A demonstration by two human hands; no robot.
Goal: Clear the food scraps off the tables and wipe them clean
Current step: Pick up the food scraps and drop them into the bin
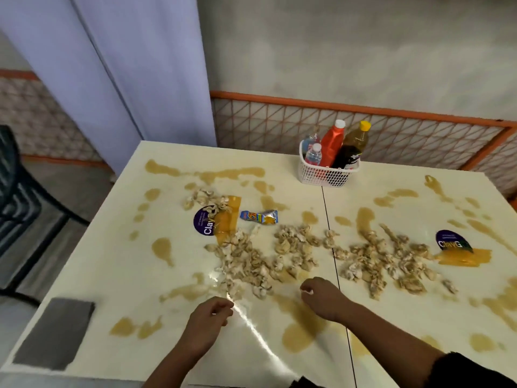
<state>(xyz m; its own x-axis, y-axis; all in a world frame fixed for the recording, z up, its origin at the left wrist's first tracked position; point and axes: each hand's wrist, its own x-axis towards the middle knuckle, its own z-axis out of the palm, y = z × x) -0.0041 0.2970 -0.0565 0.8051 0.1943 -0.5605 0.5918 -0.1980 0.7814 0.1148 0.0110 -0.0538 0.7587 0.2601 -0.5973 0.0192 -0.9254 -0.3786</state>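
Nearest you, your left hand (209, 317) and right hand (321, 299) hover over the near part of the left worktop (117, 275). Both sets of fingers are curled in tight. A bright streak runs from the left fingertips towards the near edge. It may be a thin clear film, so you cannot tell whether the fingers pinch anything.

The grey cloth (56, 331) lies flat at the near left corner, close to the edge. It looks soft and limp, so bunch it in the palm instead of lifting it by a corner.

Brown spills (299, 329) pool between your hands and beyond them. They look wet and will likely smear if you drag scraps through them.

The food scraps (251, 264) lie just past your fingers, in a loose band that crosses the seam (335, 264) onto the right worktop (419, 317). They look light, crumpled and damp. Sweeping them together should work better than picking up single bits, though pieces may catch in the seam.

Farther out lie a flattened sachet (258, 217) and two round purple stickers (204, 221) (451, 242). The sachet is thin and probably slick, so pinch it at an end.

At the far side a white basket (327, 169) of bottles straddles the seam. It looks top-heavy, so wipe around it with care.

The left and near edges are open drops, with a dark chair (16, 191) to the left. A wall and an orange lattice (363, 130) close off the far side, so your freest room is towards yourself.
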